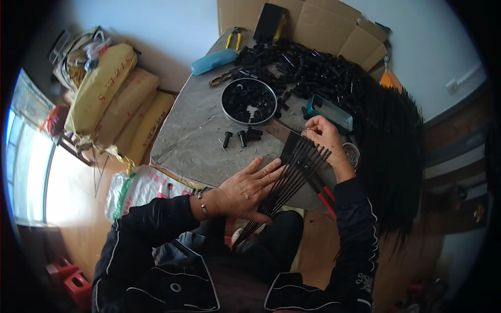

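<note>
A fan of thin black rods (296, 173) slants over the table's near edge, its lower ends reaching toward my lap. My left hand (247, 189) lies flat across the rods with fingers stretched out. At their upper ends is my right hand (324, 140), thumb and fingers pinched together; whatever is between the fingertips is too small to make out. A dark flat strip (290, 146) shows beside the rod tips. Several short black headed plugs (242, 138) stand and lie on the table, left of the right hand. Beyond them sits a round metal bowl (224, 107) of small black parts.
Black tubular pieces (318, 70) heap at the table's back, beside a large bundle of black strands (389, 151). Around them are a teal tray (342, 124), a small cup (352, 154), red-handled pliers (327, 201), a blue case (213, 61) and cardboard (326, 26). Sacks (107, 86) stack left.
</note>
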{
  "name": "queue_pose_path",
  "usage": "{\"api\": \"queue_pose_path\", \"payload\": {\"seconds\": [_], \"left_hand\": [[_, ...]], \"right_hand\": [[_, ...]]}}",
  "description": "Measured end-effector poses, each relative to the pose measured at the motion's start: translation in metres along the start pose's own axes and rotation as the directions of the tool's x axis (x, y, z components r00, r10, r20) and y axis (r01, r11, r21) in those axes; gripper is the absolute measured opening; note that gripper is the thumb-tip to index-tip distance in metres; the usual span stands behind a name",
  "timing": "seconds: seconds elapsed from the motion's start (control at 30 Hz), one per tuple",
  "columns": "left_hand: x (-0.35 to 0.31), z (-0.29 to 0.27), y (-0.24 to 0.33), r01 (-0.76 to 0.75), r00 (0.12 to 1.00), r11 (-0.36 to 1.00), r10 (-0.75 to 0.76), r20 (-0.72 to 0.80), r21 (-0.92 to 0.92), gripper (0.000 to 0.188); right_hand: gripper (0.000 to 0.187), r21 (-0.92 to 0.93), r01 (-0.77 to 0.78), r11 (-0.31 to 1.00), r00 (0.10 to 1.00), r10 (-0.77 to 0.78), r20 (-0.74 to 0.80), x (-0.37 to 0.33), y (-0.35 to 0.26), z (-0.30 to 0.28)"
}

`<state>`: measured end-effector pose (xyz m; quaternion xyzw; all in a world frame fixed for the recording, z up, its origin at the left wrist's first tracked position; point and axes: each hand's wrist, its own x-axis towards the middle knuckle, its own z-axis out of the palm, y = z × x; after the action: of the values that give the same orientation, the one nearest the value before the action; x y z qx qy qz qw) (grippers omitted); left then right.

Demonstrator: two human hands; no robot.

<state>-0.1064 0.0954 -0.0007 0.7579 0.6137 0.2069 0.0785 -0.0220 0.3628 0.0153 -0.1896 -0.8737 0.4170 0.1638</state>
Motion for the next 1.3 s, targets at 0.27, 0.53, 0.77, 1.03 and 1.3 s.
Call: {"api": "queue_pose_path", "payload": {"seconds": [0.27,0.53,0.77,1.03,1.3], "left_hand": [[-0.006,0.003,-0.006,-0.008,0.999,1.000,0.008,-0.036,-0.017,0.103],[-0.005,0.006,-0.007,-0.064,0.994,0.997,0.061,-0.096,-0.035,0.099],[-0.010,0.007,-0.002,-0.058,0.994,0.998,0.055,-0.093,-0.034,0.100],[-0.011,0.006,-0.001,-0.058,0.998,0.997,0.058,-0.013,-0.042,0.097],[-0.011,0.008,0.000,-0.063,0.998,0.996,0.063,-0.005,-0.063,0.096]], "right_hand": [[0.022,-0.132,0.038,0.991,0.996,-0.048,-0.072,-0.012,-0.006,-0.003],[0.011,-0.396,0.143,0.907,0.988,-0.156,0.000,-0.012,-0.027,-0.003],[0.019,-0.528,-0.094,0.844,0.917,-0.133,-0.376,0.022,0.000,-0.044],[0.015,-0.668,-0.209,0.714,0.973,0.082,-0.217,0.050,0.021,-0.055],[0.009,-0.715,0.157,0.681,0.856,-0.454,-0.245,0.014,-0.006,-0.056]]}}
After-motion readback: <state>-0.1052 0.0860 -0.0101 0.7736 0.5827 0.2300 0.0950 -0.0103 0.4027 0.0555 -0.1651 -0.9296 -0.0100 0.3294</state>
